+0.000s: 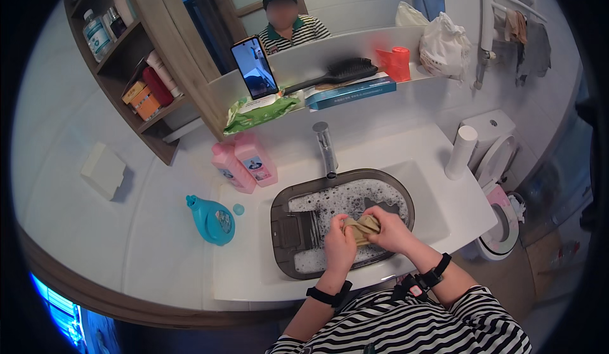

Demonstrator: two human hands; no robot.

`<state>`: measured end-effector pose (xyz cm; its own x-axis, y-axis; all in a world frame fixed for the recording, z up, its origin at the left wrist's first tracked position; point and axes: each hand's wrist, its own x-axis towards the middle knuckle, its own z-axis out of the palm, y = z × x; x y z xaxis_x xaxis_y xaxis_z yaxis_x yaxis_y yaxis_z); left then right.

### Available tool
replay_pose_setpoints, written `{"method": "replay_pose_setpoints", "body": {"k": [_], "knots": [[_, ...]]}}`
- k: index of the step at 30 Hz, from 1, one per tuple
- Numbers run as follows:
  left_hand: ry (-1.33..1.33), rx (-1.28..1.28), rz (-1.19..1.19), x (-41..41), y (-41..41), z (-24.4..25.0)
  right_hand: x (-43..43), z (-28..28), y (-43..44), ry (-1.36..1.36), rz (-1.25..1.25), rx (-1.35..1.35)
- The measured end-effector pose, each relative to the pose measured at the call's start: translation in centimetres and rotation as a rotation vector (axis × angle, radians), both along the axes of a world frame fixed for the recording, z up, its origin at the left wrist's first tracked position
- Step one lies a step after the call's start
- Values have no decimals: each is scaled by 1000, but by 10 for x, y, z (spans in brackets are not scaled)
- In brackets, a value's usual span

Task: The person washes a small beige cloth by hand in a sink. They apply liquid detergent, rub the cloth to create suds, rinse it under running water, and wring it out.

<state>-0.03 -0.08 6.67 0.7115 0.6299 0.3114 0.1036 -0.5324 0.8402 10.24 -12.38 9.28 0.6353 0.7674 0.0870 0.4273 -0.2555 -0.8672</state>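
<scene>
Both my left hand (340, 242) and my right hand (391, 230) grip a bunched khaki cloth (362, 231) between them. The cloth is over the soapy water of a dark grey plastic washbasin (281, 199). White suds (328, 196) cover most of the water. Behind my right hand, a dark grey cloth (380, 206) lies partly in the foam. A ridged washboard part (309, 230) is built into the basin's left side. The basin sits in a white sink (430, 197), under a chrome faucet (326, 147).
Left of the sink are a teal detergent bottle (212, 221), its loose cap (239, 209) and two pink bottles (257, 160). A white cylinder (460, 153) stands on the right counter. Above, a ledge carries a phone (254, 68), green wipes (259, 111) and a hairbrush (349, 71). A toilet (497, 240) is at right.
</scene>
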Motion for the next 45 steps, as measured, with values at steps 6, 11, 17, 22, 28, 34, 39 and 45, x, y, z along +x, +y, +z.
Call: {"method": "replay_pose_setpoints", "body": {"k": [6, 11, 17, 22, 28, 34, 39, 45], "knots": [[-322, -972, -273, 2, 3, -10, 1, 7, -5, 23, 5, -133], [-87, -578, -190, -2, -2, -4, 2, 15, -8, 141, 1, -25], [212, -233, -69, 2, 9, -23, -7, 12, -2, 413, 66, 247], [22, -463, -146, 7, 14, -31, 6, 2, -4, 612, 123, 243], [-153, -1152, -249, 6, 7, -21, 9, 0, -7, 5, -38, -9], [-126, -864, -276, 8, -6, -19, 13, -22, -1, -309, -131, -67], [387, -25, -89, 6, -10, 5, 12, -19, 0, 62, -89, 83], [223, -210, -83, 14, 15, -60, 6, -3, -4, 560, 91, 79]]}}
